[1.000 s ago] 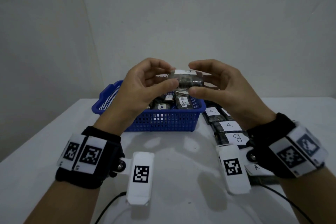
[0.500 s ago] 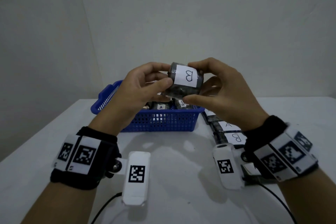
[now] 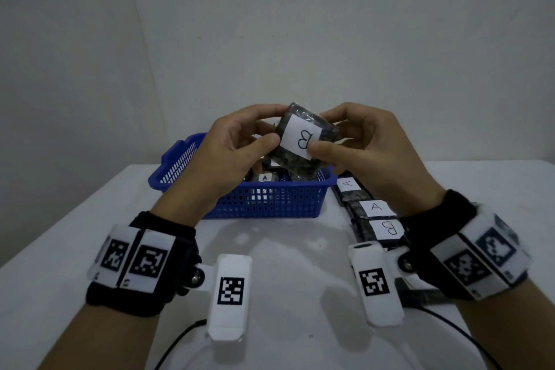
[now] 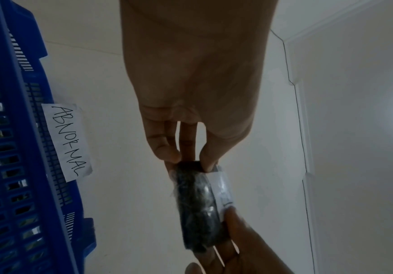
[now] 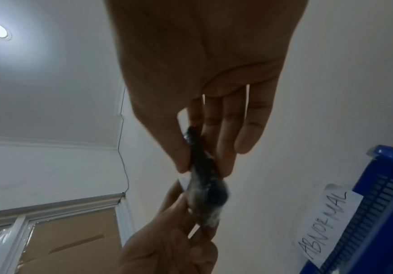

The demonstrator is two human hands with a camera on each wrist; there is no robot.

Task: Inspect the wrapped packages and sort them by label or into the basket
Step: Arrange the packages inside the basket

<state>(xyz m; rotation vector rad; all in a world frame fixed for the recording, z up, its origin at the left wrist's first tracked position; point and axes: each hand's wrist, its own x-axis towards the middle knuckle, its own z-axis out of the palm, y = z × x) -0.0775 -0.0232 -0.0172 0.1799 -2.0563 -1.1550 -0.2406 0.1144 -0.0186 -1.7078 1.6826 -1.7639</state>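
Both hands hold one dark wrapped package up above the blue basket, its white label marked B facing me. My left hand pinches its left edge between thumb and fingers; my right hand pinches its right edge, thumb on the label. The left wrist view shows the package edge-on between both hands' fingers. In the right wrist view the package is blurred. More wrapped packages lie inside the basket, one labelled A.
A row of packages lies on the white table right of the basket, labelled A, A and B. A paper tag reading ABNORMAL is stuck on the basket's far wall. Cables trail from both wrist units near the table's front.
The package has been turned from edge-on to label-up, so the B now faces me, and it is tilted. Both hands stayed on it above the basket.
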